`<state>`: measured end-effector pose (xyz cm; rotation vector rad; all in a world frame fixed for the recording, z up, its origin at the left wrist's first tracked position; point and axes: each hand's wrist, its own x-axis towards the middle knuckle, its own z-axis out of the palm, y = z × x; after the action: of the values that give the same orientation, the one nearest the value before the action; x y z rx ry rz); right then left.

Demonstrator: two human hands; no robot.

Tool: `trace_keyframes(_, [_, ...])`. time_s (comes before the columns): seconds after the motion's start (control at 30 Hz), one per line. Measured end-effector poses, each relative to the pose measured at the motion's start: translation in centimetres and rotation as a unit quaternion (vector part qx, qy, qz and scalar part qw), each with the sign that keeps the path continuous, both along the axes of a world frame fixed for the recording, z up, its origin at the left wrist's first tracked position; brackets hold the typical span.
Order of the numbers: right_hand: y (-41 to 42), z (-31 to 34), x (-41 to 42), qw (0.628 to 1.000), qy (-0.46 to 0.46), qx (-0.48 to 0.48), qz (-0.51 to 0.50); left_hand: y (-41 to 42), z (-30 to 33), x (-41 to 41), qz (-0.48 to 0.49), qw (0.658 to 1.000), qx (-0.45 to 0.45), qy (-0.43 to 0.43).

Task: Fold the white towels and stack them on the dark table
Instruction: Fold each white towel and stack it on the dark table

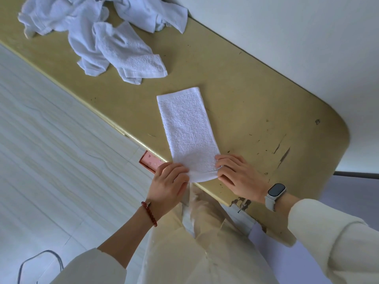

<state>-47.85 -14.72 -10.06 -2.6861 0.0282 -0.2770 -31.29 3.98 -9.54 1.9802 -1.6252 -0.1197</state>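
A white towel (187,128) lies on the table (235,89) as a long narrow strip, running away from me. Its near end reaches the table's front edge. My left hand (169,181) pinches the near left corner of the strip. My right hand (235,173) pinches the near right corner, with its fingers curled onto the cloth. A loose pile of several unfolded white towels (98,31) sits at the far left of the table.
The table is a worn yellowish top with scratches and a rounded right corner. A white wall stands behind it. A pink box (151,161) pokes out under the front edge beside my left hand. Pale wood-grain floor lies to the left.
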Motion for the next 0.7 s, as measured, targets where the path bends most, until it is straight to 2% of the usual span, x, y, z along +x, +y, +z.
trace_keyframes(0.27, [0.1,-0.6,-0.5,1.000,0.008,-0.029,0.001,0.1,1.6,-0.4,-0.006,0.998,-0.019,0.052])
trace_keyframes(0.53, [0.8,0.0,0.1,0.998,0.002,-0.001,-0.065,-1.4,2.6,-0.5,0.044,0.995,-0.036,0.080])
trace_keyframes(0.7, [0.0,1.0,0.4,0.993,-0.013,0.062,-0.099,-2.0,2.9,-0.3,0.115,0.985,-0.035,0.123])
